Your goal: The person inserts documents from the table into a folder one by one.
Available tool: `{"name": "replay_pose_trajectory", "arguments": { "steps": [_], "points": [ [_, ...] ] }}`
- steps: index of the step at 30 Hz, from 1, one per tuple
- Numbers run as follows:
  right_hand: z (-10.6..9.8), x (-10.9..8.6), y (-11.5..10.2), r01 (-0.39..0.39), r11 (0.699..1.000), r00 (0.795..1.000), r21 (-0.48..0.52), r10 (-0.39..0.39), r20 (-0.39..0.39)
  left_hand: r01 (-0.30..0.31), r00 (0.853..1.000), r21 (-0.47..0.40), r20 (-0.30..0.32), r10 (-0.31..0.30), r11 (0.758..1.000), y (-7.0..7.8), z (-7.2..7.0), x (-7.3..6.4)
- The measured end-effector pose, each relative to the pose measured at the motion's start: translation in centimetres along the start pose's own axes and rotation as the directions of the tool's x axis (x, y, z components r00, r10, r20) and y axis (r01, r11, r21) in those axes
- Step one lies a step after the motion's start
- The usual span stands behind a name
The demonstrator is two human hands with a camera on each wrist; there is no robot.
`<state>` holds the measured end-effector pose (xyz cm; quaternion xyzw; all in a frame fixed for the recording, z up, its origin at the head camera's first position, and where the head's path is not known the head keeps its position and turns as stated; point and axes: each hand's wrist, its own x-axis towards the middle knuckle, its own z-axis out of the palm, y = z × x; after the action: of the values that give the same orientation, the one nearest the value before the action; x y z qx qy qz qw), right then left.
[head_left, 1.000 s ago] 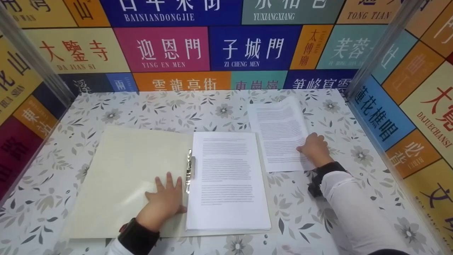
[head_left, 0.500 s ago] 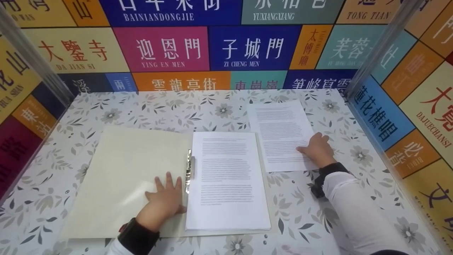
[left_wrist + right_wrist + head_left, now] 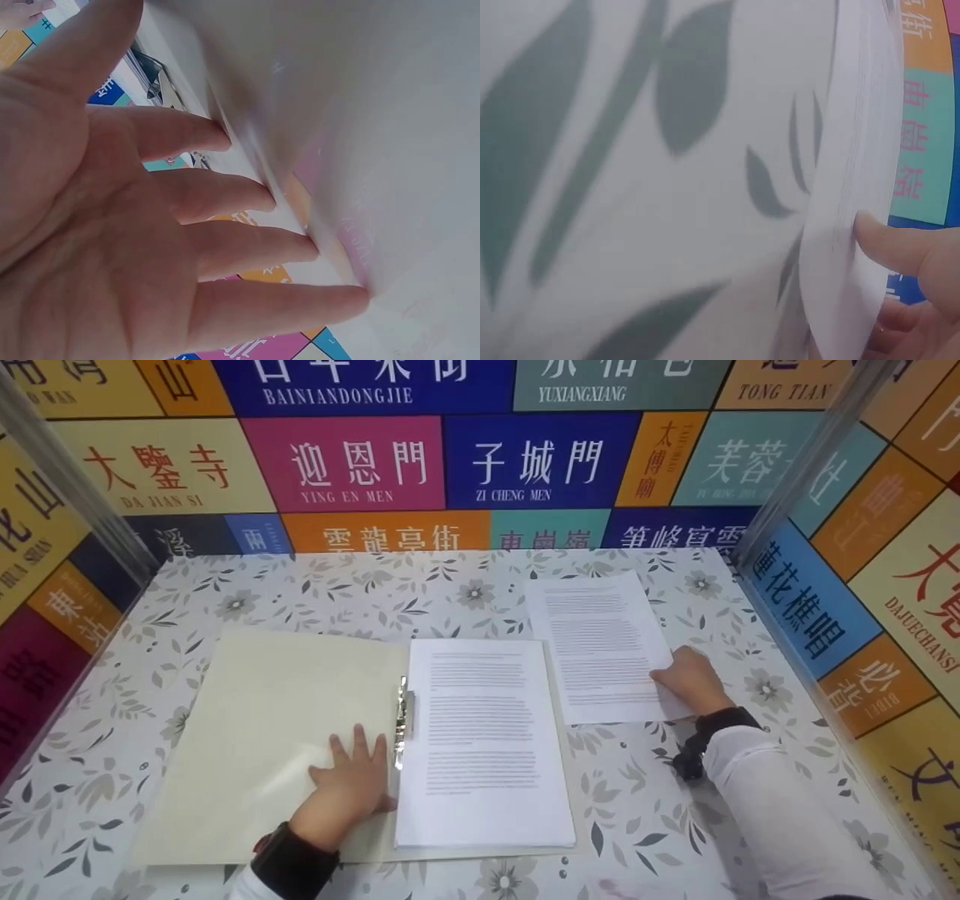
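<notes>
A cream folder lies spread flat, with a metal clip along its spine. On its right half rests a stack of printed pages. My left hand presses on the left cover beside the clip, fingers spread; in the left wrist view its straight fingertips meet the cover. Beyond the stack, at the right, lies a loose printed sheet. My right hand pinches its lower right edge. The right wrist view shows the thumb on top of the sheet and curled fingers at its edge.
A floral-patterned cover spreads over the table. Panels with coloured blocks and large characters stand behind it and on both sides, joined by clear corner posts. Black bands circle both wrists.
The loose sheet's far right corner, raised and bent a second ago, now lies flat. My right hand has shifted slightly right at its edge. My left hand has stayed in place.
</notes>
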<state>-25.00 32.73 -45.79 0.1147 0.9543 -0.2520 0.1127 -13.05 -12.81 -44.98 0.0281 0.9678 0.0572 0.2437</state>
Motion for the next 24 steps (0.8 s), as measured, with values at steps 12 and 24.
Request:
{"name": "replay_pose_trajectory", "arguments": {
  "steps": [12,24],
  "points": [
    [-2.5,-0.2,2.3,-0.091,0.985,0.994,0.147,0.081,0.072,-0.004,1.000,-0.006,-0.006,0.004,1.000,0.0,-0.2,-0.4],
    [-6.0,-2.9,2.7,-0.078,0.954,0.997,0.290,0.072,0.029,-0.008,1.000,-0.005,-0.006,0.008,1.000,0.3,-0.5,-0.7]
  ]
}}
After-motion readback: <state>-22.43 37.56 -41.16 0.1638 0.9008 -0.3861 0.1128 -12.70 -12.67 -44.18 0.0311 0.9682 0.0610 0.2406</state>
